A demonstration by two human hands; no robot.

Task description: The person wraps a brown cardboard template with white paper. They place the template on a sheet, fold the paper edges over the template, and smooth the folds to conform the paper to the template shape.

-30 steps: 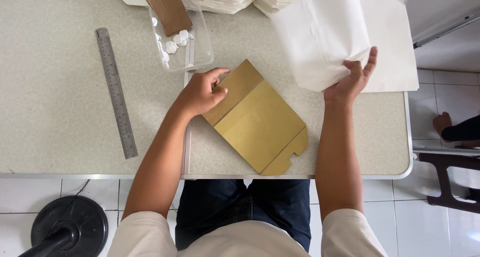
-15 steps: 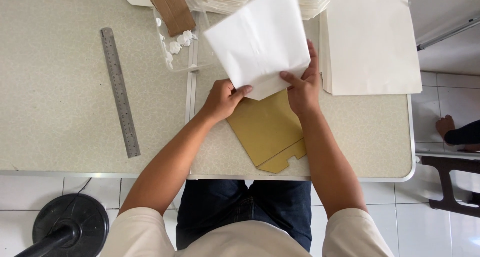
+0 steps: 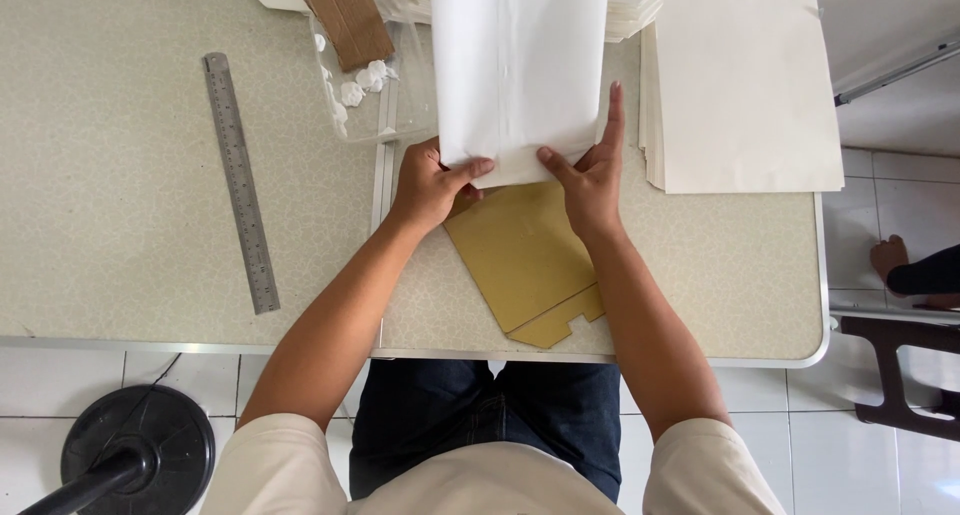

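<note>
A white paper sheet (image 3: pixel 518 65) is held over the table's middle, squared up and running toward the far edge. My left hand (image 3: pixel 432 183) pinches its near left corner with thumb on top. My right hand (image 3: pixel 588 170) grips the near right corner, fingers along the sheet's right side. Under both hands lies a flat gold cardboard piece (image 3: pixel 528 260), tilted, with a notched tab at its near end; its far part is hidden by the sheet.
A stack of white sheets (image 3: pixel 745 85) lies at the right. A steel ruler (image 3: pixel 241 180) lies at the left. A clear bag (image 3: pixel 362 95) with small white pieces and a brown cardboard strip (image 3: pixel 345 15) sit at the back. The table's near edge (image 3: pixel 200 343) runs below.
My right hand brought the white sheet from the right stack to the middle. My left hand left the gold cardboard and took the sheet's corner. The sheet turned from tilted to square.
</note>
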